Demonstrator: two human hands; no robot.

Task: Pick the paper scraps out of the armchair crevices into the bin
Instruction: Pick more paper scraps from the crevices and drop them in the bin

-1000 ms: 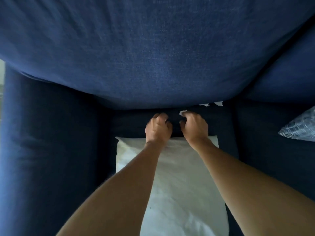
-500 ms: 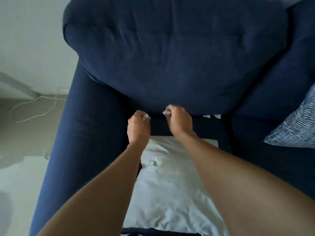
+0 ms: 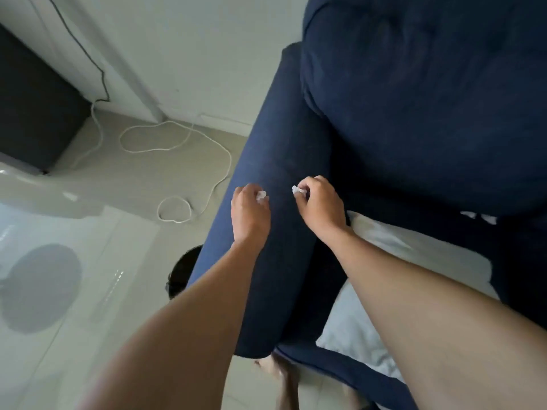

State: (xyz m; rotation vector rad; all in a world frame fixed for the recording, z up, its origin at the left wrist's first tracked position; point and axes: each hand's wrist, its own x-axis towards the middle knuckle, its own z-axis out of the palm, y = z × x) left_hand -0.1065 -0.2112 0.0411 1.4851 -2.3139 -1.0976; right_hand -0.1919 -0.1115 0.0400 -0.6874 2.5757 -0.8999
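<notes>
Two hands are loaded and both hang over the armchair's left armrest (image 3: 266, 261). The left hand (image 3: 250, 214) is curled closed on a small white paper scrap (image 3: 261, 196), which shows at its fingertips. The right hand (image 3: 321, 207), just beside it toward the seat, pinches a second scrap (image 3: 297, 190) the same way.

The bin (image 3: 182, 273), dark and round, stands on the floor (image 3: 88, 335) below and behind the left hand, on the outer side of the armrest. Most of it is hidden by the armrest and the left forearm; only part of the rim shows.

More scraps (image 3: 479, 216) lie in the back crevice, well away on the far side of the right hand, between the back cushion (image 3: 429, 113) and the white pillow (image 3: 414, 255) on the seat. The task is judged part done.

Risks noted:
- Both grips are light fingertip pinches on small, crumpled paper. A scrap may slip while crossing the armrest and drop back into the side gap.
- The bin mouth is largely out of sight. A release made too early, or from too high, could land paper on the floor.
- A white cable (image 3: 177, 149) lies looped on the floor beyond the left hand; a fallen scrap of the same colour would be hard to spot near it.
</notes>
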